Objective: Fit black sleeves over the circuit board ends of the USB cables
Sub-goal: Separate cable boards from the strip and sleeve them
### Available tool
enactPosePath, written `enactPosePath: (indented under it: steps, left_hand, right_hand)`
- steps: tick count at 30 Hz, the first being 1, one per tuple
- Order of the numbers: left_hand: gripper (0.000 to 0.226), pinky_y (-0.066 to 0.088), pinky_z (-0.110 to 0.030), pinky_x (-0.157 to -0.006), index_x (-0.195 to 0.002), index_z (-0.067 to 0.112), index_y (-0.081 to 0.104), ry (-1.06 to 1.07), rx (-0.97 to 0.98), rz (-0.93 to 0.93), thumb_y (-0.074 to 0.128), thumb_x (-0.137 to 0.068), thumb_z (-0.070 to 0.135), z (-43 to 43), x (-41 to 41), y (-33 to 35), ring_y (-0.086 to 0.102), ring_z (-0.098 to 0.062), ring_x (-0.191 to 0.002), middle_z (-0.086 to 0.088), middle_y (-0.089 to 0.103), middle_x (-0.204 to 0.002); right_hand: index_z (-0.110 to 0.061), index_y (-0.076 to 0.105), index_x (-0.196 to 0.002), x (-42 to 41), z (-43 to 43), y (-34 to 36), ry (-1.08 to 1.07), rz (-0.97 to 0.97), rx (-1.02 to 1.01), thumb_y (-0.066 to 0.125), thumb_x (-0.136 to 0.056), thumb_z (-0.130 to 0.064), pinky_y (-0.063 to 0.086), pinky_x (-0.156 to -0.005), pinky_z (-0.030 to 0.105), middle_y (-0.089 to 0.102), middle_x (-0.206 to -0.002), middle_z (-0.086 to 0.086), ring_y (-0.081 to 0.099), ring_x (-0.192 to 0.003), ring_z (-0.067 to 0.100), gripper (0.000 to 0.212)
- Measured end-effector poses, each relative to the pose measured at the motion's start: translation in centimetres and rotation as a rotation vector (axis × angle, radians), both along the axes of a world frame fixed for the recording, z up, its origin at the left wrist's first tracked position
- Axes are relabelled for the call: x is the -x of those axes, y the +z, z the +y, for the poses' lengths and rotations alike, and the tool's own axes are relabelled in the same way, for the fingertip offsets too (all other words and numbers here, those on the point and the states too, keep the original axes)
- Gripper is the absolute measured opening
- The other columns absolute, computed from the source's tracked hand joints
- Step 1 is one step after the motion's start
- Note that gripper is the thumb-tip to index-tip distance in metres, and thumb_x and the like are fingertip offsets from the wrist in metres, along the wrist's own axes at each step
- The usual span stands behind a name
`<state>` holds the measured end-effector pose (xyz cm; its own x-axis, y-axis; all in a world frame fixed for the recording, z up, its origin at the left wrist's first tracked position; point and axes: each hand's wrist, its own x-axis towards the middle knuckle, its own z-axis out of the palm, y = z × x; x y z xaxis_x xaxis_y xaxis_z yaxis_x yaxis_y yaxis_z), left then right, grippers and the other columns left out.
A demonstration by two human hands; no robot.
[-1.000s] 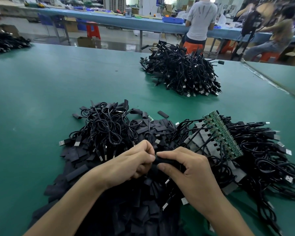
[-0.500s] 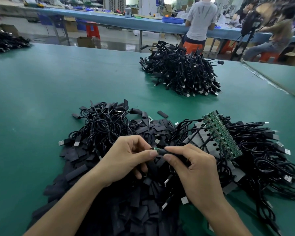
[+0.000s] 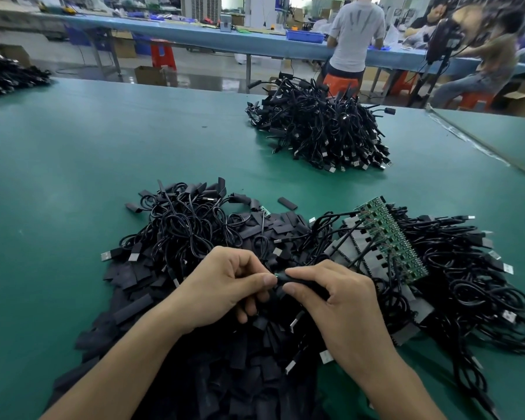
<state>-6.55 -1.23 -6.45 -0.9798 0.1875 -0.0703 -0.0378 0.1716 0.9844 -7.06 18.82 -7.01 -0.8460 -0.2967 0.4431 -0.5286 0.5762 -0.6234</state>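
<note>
Sleeve in work: a black tubular sleeve (image 3: 300, 281) is being held level between both hands, just above the heap at the near edge of the green bench (image 3: 58, 177).
Board end: a small green circuit board end (image 3: 275, 276) is showing at the sleeve's left mouth, so the fit is judged nearly done, not yet seated.
Left hand (image 3: 222, 289): thumb and forefinger are pinching the board tip, probably steadying it against the push; the other fingers are curling under.
Right hand (image 3: 346, 304): thumb and curled fingers are gripping the sleeve body, wrist angling inward to drive it leftward.
Loose stock: flat black sleeves (image 3: 140, 304) are lying piled under the forearms, within easy reach.
Waiting cables: black USB cables (image 3: 467, 268) with a row of bare green boards (image 3: 391, 237) are lying just right of the hands.
Far heap: a mound of black cables (image 3: 315, 134) is sitting well apart, likely finished pieces.
</note>
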Motion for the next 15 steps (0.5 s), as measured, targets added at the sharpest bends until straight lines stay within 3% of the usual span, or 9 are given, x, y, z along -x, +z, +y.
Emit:
enactPosePath:
  steps: [3, 8, 15]
  left_hand:
    - [0.022, 0.047, -0.021, -0.041, -0.080, 0.009, 0.068, -0.012, 0.015, -0.003, 0.072, -0.081, 0.030, -0.10, 0.03, -0.06, 0.060, -0.013, -0.047, -0.004, 0.068, -0.065]
    - [0.014, 0.046, -0.019, -0.040, -0.081, 0.010, 0.069, -0.033, 0.074, 0.010, 0.068, -0.092, 0.017, -0.08, 0.17, -0.43, 0.058, -0.010, -0.045, -0.002, 0.067, -0.062]
    - [0.012, 0.047, -0.018, -0.044, -0.084, 0.016, 0.071, -0.091, 0.093, -0.005, 0.065, -0.095, 0.016, -0.32, 0.19, -0.49, 0.060, -0.008, -0.049, -0.002, 0.069, -0.066]
  right_hand:
    - [-0.025, 0.077, -0.103, 0.04, 0.01, -0.06, 0.001, 0.002, 0.002, 0.078, -0.083, -0.025, 0.053, -0.075, 0.020, 0.067, -0.090, -0.021, 0.064, -0.086, -0.004, 0.020]
    - [-0.029, 0.075, -0.106, -0.06, 0.06, 0.11, 0.030, -0.015, -0.072, 0.075, -0.084, -0.034, 0.055, -0.075, 0.032, 0.064, -0.089, -0.022, 0.062, -0.089, 0.001, 0.022]
    - [-0.031, 0.074, -0.110, -0.27, -0.06, 0.14, 0.032, 0.010, -0.122, 0.071, -0.088, -0.035, 0.054, -0.074, 0.032, 0.063, -0.089, -0.022, 0.060, -0.090, 0.002, 0.022]
